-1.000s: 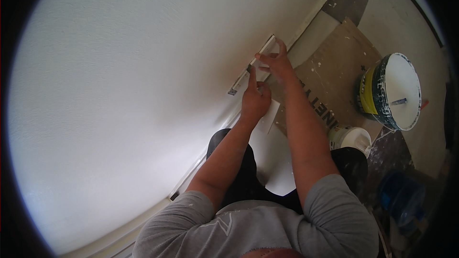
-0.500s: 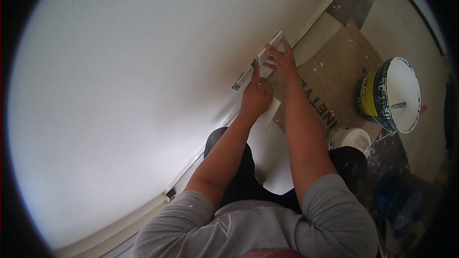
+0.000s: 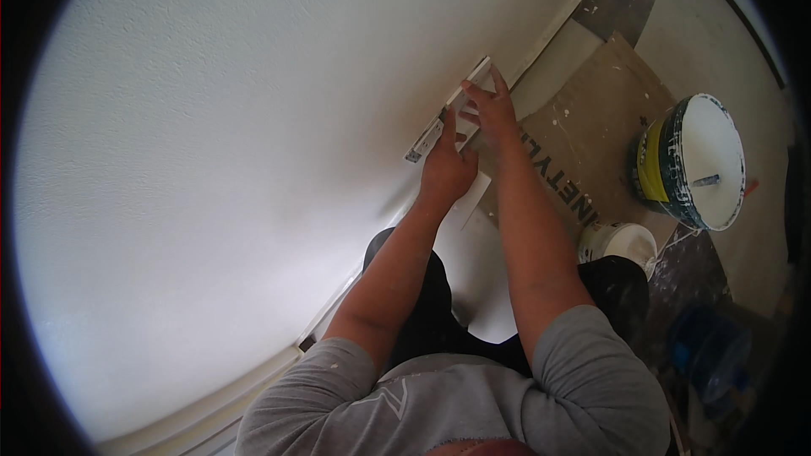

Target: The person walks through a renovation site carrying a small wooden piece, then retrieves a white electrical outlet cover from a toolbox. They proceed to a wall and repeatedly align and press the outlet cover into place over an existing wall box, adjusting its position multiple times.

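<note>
Low against the wall is a long, narrow white strip with a grey, mottled lower end; I cannot make out its exact kind. My left hand is at its nearer half, index finger stretched along it and the other fingers curled round its side. On the farther half, my right hand grips a white, flat-faced section between thumb and fingers. The palms hide the strip's underside and whatever lies beneath.
Right of me stand a large bucket with white contents and a tool in it, and a smaller white bucket. Printed cardboard covers part of the floor. A blue water bottle lies farther back. The white wall fills the left.
Both hands and the white strip appear slightly farther left and lower in the picture, while the view itself has shifted a little. The hold looks much the same.
</note>
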